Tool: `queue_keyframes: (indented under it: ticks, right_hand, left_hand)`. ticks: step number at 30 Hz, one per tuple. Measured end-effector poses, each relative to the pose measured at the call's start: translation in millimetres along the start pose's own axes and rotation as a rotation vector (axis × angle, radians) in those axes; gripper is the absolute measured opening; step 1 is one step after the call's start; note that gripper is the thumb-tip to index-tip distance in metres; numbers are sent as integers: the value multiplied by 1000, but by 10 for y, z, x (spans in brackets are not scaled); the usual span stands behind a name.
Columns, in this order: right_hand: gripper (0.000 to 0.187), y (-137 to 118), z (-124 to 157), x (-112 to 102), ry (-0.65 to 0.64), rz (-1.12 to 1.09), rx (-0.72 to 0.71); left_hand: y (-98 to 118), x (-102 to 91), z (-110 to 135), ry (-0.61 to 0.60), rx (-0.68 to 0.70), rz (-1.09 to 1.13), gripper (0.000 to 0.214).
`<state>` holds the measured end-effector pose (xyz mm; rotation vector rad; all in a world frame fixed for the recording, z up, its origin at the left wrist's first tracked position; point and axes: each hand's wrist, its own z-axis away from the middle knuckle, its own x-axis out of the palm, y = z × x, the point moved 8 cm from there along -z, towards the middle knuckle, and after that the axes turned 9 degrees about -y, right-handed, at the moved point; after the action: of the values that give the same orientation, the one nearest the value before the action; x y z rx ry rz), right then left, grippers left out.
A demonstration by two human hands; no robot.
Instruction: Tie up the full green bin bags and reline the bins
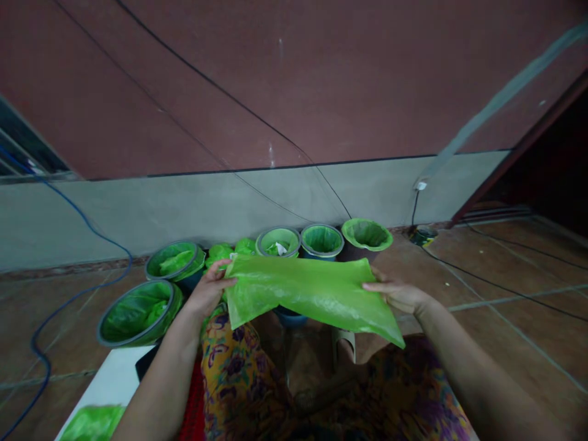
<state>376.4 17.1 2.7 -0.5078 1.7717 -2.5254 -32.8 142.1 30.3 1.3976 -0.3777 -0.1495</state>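
A green plastic bag [303,285] is stretched out sideways in front of me, above my knees. My left hand [214,283] is closed on its left end, and my right hand [395,291] pinches its right end. The bag's right lower corner hangs down to a point. Partly hidden behind the bag is a blue bucket [290,318] on the floor. Just beyond the bag stand trash bins lined with green bags, among them a grey-rimmed bin [322,241] and a dark bin [367,236] with its liner folded over the rim.
Two more lined bins [140,312] stand at the left, one behind the other. Beside my left arm a white board [108,380] carries a green bag [92,422] and a dark flat object. A blue cable [82,294] curves over the floor at left; a black cord [496,288] runs at right.
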Motion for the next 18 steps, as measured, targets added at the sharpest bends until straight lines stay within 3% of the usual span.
queue_keyframes:
  ticks: [2,8,10,14,18]
  right_hand:
    - [68,46,19,20,6,0,-43]
    - [99,144,48,-261,236,-30,-117]
    - [90,124,47,-307,230,-37,-138]
    - [47,128,52,-358,226,-87,-112]
    - [46,107,62,-317,160,-79,-61]
  left_hand:
    - [-12,-36,-5,22,-10,5,56]
    - [2,-93,12,50,11,-101,46]
    - [-15,-115,16,42,-21,-148,40]
    - [0,-130,10,2,-48,-279,35]
    - [90,-85,-9,-53,-27,-414,42]
